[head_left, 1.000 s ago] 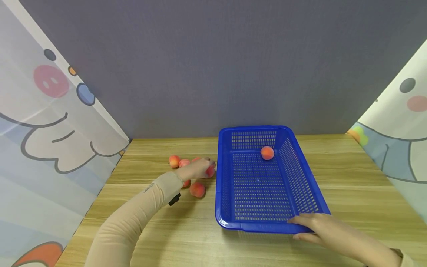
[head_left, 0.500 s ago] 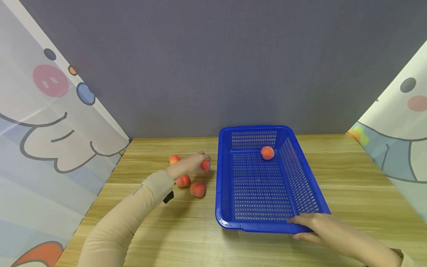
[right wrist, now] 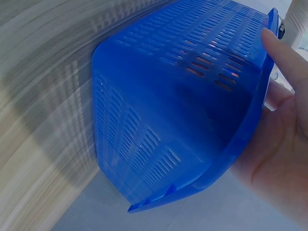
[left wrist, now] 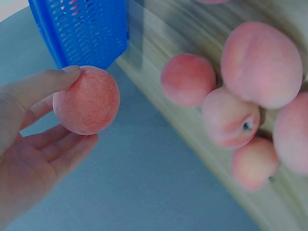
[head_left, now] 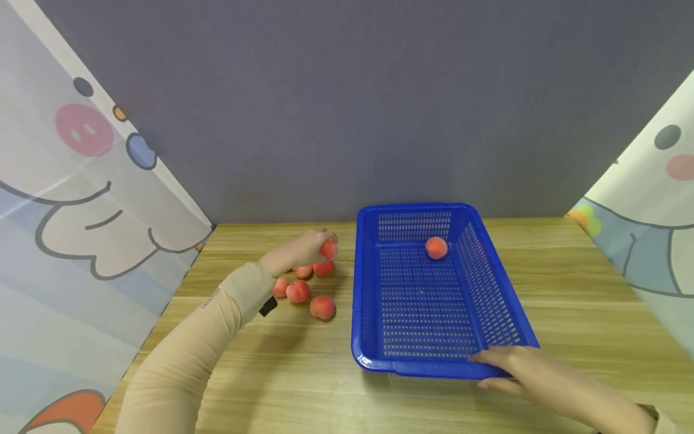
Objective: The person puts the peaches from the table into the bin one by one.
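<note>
My left hand (head_left: 309, 246) holds a peach (head_left: 328, 249) above the table, left of the blue plastic basket (head_left: 434, 366). In the left wrist view the thumb and fingers pinch that peach (left wrist: 86, 101) from opposite sides. Several loose peaches (head_left: 322, 307) lie on the table below and near this hand; part of the group is hidden behind the wrist. My right hand (head_left: 517, 369) grips the basket's near right corner by its rim, as the right wrist view also shows the basket wall (right wrist: 139, 139) beside the palm. One peach (head_left: 436, 248) sits inside the basket, towards its far right.
The wooden table (head_left: 585, 301) ends at a grey upright panel (head_left: 347, 108) behind the basket. Printed cartoon sheets (head_left: 81, 181) flank the table on both sides. A dark strap-mounted piece (head_left: 268, 306) shows under the left wrist.
My left hand has lifted a peach off the group and moved slightly left and away from me, uncovering other peaches. The right hand and basket hold their place.
</note>
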The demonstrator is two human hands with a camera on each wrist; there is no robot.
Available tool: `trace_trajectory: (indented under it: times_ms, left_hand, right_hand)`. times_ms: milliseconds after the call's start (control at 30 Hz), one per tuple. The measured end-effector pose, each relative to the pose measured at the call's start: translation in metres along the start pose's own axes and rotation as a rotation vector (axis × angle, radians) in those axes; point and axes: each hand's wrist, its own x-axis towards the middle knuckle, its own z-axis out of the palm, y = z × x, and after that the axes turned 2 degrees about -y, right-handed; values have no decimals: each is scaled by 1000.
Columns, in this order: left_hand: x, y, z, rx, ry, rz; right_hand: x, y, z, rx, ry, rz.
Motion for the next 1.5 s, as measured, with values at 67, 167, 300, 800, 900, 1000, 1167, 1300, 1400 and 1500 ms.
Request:
trace_trajectory:
  times_ms: [67,167,300,800,900,1000,1167,1300,1400,1500]
  left_hand:
    - [0,4,-5,-29,-5,-18]
    - [1,11,-14,5,-1,-12]
    - [7,18,-27,116,-13,17]
    - [56,65,-53,340,-136,133]
    - [69,76,-53,332,-172,129]
    - [80,85,-51,322,-206,113]
    - [98,95,-45,331,-222,98]
    - [111,100,-39,332,-235,91]
    - [121,103,-34,328,-239,89]
    - [130,105,-29,330,-235,78]
  right_hand:
    - [-1,0,0,-10,13,-7]
    - [-1,0,0,-9,4,4]
    - [-1,0,0,4,-7,5]
    - [-1,1,2,13,-23,10]
    - [-1,1,2,20,-24,5]
    - [-1,2,2,24,-25,6]
    - [-1,2,2,23,-17,-4]
    - [0,3,2,29,-10,-18]
    - [0,3,2,30,-7,-22]
    - [0,4,1,23,-7,-16]
